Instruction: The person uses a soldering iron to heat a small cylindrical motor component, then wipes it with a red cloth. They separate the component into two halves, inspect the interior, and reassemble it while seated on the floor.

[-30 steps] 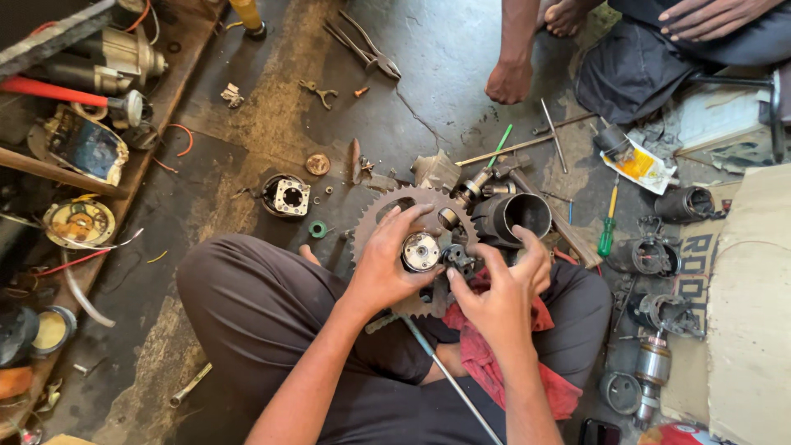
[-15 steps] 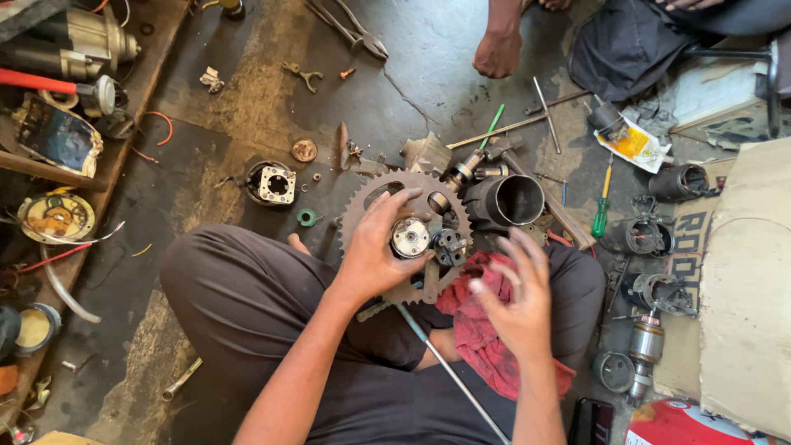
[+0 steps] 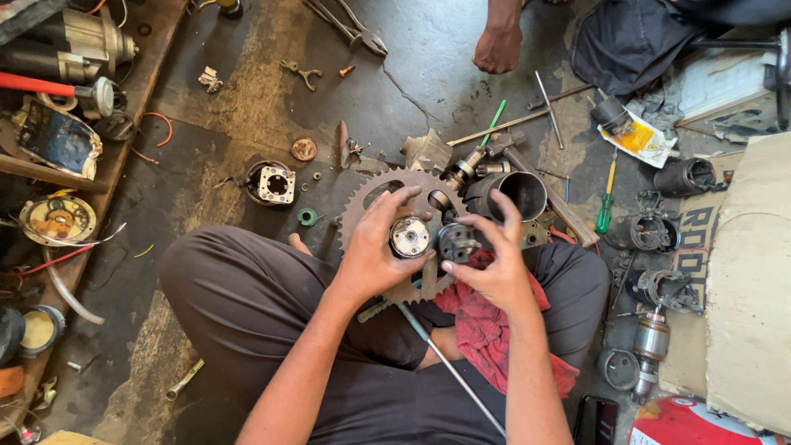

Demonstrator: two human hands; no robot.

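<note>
Workshop floor, seen from above, listed left to right. Wooden shelf (image 3: 124, 124) at far left, carrying a motor body (image 3: 82, 37), a red-handled tool (image 3: 49, 85) and a round coil plate (image 3: 56, 219). Square-holed housing (image 3: 270, 183) on the concrete, with a green ring (image 3: 306, 217) just beside it to the right and a copper disc (image 3: 304, 149) farther off. Pliers (image 3: 346, 25) at the far edge.

Left hand (image 3: 375, 255): fingers spread and curled over a large toothed sprocket (image 3: 371, 198), thumb and fingertips clamped on a small round silver part (image 3: 409, 236) at the sprocket's centre, above the person's lap. Right hand (image 3: 494, 268): fingers closed loosely on a dark ribbed cylindrical part (image 3: 456, 242), just beside the silver part; whether the 2 parts touch cannot be told. Red rag (image 3: 494, 330) lies on the lap under the right hand. Thin metal rod (image 3: 449, 367) runs from the sprocket toward the near edge.

Dark metal sleeve (image 3: 517, 194) lies just beyond the right hand. Another person's hand (image 3: 498, 48) rests on the floor at the far side. Green-handled screwdriver (image 3: 606, 210) to the right, then several starter motor housings (image 3: 659, 288), then a cardboard sheet (image 3: 750, 280) at far right.
</note>
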